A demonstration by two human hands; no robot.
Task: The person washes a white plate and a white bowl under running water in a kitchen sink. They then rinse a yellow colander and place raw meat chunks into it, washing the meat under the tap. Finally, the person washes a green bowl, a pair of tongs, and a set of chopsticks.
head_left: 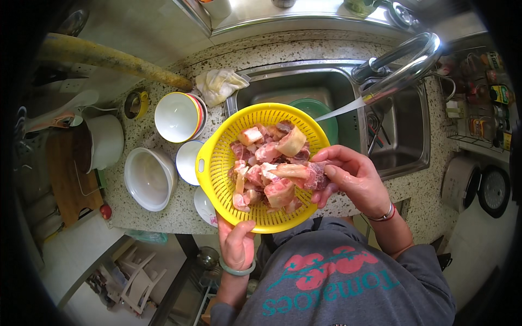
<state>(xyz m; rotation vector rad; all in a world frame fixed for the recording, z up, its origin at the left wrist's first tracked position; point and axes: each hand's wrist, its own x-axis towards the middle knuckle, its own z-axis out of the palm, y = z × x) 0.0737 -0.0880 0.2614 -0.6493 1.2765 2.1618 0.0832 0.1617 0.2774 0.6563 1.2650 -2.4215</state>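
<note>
A yellow plastic colander [222, 191] full of raw, bone-in meat chunks [267, 163] is held up in front of me, over the counter's front edge and the near rim of the sink. My left hand [237, 242] grips its near left rim, thumb on top. At the right side of the colander my right hand [350, 179] pinches one piece of meat [316, 177] between thumb and fingers. Water runs from the chrome faucet [402, 68] into the sink behind the colander. In the sink basin [272, 89] lies a green basin [329, 126], partly hidden by the colander.
Stacked bowls [176, 117], a large white bowl [149, 182] and a cloth [220, 85] sit on the speckled counter [125, 209] to the left. A yellow pole [114, 61] slants in there. The smaller sink basin [402, 130] holds utensils. Spice jars [481, 127] stand on a rack at right.
</note>
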